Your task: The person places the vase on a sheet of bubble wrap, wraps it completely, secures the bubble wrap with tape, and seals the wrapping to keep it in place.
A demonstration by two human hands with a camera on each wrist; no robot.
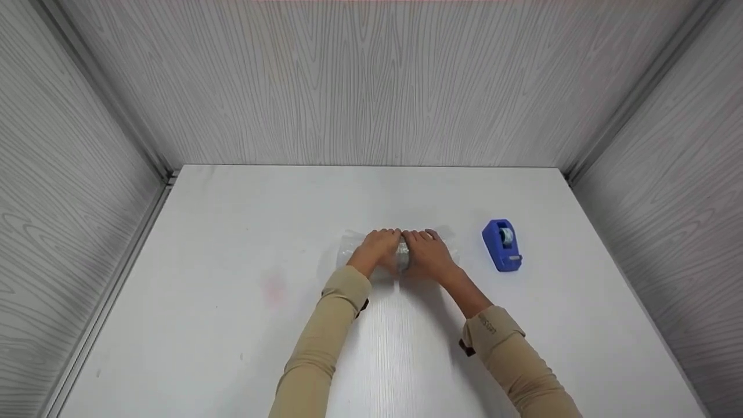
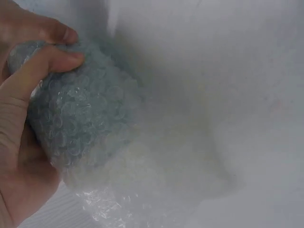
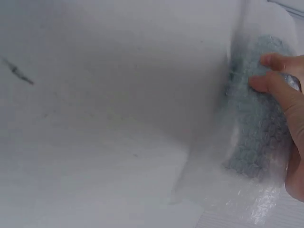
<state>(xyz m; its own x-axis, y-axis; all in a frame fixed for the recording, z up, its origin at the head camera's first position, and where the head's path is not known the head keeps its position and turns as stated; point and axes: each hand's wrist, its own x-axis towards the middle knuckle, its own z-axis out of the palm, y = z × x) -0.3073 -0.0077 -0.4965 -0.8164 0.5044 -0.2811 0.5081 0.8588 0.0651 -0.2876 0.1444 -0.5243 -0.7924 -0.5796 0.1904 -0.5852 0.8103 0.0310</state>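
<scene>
A bundle in clear bubble wrap (image 1: 403, 255) lies on the white table between my two hands. Something greenish-grey shows through the layers, but its kind is hidden. My left hand (image 1: 378, 248) grips the bundle's left part, with thumb and finger pressed on the bubbles (image 2: 88, 109) in the left wrist view. Close beside it, my right hand (image 1: 428, 254) holds the right part; in the right wrist view its fingertips (image 3: 259, 84) press the wrapped surface (image 3: 259, 123). Loose, flat wrap (image 1: 347, 247) sticks out past both hands at the ends.
To the right of my right hand stands a blue tape dispenser (image 1: 502, 247) with a roll of tape in it. Grey wood-grain panels (image 1: 371, 87) enclose the white table (image 1: 232, 325) at the back and both sides.
</scene>
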